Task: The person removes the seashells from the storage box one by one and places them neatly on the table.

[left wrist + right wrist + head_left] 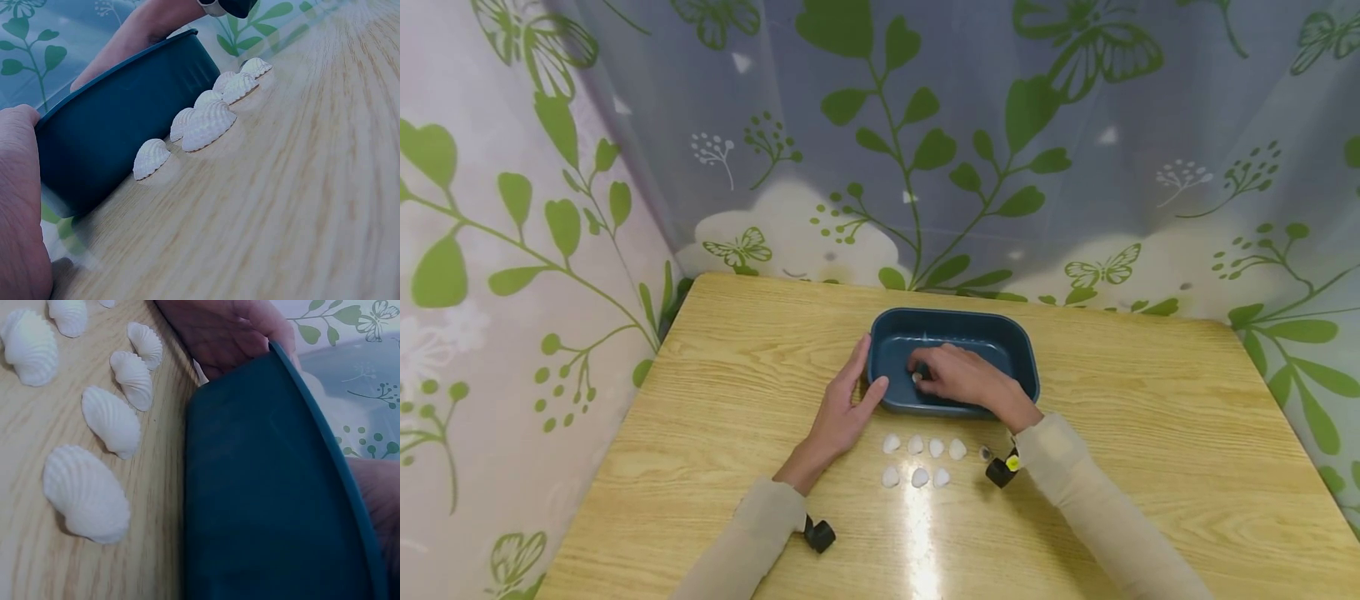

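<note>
A dark blue rectangular tub (955,409) stands on the wooden table. My right hand (962,375) reaches down into it, thumb and fingertips pinching a small pale shell (917,377); most of it is hidden by the fingers. My left hand (842,408) rests against the tub's left end, its fingers straight along the side and its thumb by the front corner. In front of the tub lie white ribbed seashells (87,494) in two rows. A small dark shell (985,452) lies at the right end of the row nearer the tub.
The wood-grain table (760,333) runs back to a curtain (775,217) printed with green leaves and butterflies, which also covers the left side. A black wrist camera (1000,472) on my right arm hangs close to the dark shell.
</note>
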Motion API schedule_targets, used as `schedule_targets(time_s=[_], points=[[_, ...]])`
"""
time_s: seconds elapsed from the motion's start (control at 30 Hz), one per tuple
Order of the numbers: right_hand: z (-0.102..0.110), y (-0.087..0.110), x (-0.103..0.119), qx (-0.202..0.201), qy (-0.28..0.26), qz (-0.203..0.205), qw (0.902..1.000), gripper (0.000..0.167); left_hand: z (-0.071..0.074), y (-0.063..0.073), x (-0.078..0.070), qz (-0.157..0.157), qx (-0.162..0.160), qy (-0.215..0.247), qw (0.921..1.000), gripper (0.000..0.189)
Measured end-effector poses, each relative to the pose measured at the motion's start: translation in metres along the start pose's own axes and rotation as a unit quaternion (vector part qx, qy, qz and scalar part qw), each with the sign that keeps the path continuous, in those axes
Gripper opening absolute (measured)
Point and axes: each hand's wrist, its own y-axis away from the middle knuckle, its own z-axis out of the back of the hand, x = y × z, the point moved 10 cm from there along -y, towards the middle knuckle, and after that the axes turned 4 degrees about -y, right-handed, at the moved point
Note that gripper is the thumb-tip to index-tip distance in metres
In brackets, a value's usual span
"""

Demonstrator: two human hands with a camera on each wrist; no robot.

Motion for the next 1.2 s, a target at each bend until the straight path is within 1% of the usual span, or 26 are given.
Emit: schedule_targets(time_s=[0.07,0.17,0.43,0.63,0.87,1.03,1.2], points=[[0.000,0.000,-0.001,-0.003,0.010,-0.015,0.9998,0.020,0.000,0.000,0.000,0.002,0.000,-0.002,1.0000,0.070],[-0.001,-0.002,-0.002,-0.007,0.030,-0.032,0.9990,0.020,0.000,0.000,0.001,0.003,0.000,-0.002,1.0000,0.070],[-0.004,-0.006,-0.004,-0.008,0.057,-0.048,0.9972,0.012,0.002,0.001,0.001,0.008,0.001,-0.003,1.0000,0.070],[-0.005,-0.009,-0.006,-0.012,0.051,-0.047,0.9975,0.010,0.002,0.001,0.002,0.007,-0.001,-0.001,1.0000,0.070],[-0.002,-0.010,-0.009,-0.017,0.030,-0.044,0.9984,0.012,0.001,0.001,0.004,0.010,0.000,0.001,0.9999,0.070],[0.001,-0.007,-0.012,-0.024,0.047,-0.043,0.9977,0.015,0.000,0.001,0.004,0.009,0.001,-0.001,1.0000,0.069],[0.002,-0.003,-0.013,-0.018,0.064,-0.039,0.9970,0.015,0.000,0.000,0.003,0.007,-0.001,-0.003,1.0000,0.070]])
